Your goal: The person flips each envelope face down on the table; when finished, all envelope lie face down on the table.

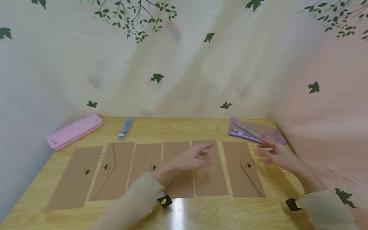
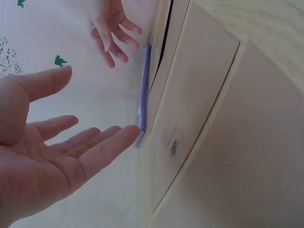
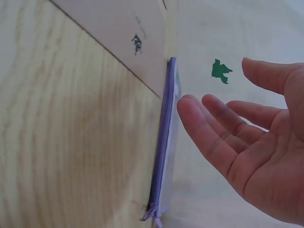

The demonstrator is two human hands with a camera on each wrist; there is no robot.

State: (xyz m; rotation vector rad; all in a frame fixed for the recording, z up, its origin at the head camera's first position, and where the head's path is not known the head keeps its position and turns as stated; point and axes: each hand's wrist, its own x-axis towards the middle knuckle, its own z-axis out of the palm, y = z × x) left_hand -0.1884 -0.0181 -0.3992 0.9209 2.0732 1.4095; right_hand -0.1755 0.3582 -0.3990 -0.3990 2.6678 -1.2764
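Note:
My left hand hovers above the brown envelopes in the middle of the table, fingers extended and holding nothing. Beneath it lie an envelope and its left neighbour, partly covered by the hand and wrist. My right hand is raised at the near side of a clear zip pouch with purple edging, which has pens inside. Its fingers are loosely spread with nothing between them, as the right wrist view also shows for the hand. An envelope with a flap and a crown print lies left of that hand.
More brown envelopes continue the row leftward, among them a flapped one and the leftmost one. A pink pencil case and a slim blue pack lie at the back left. A leaf-patterned curtain hangs behind the table.

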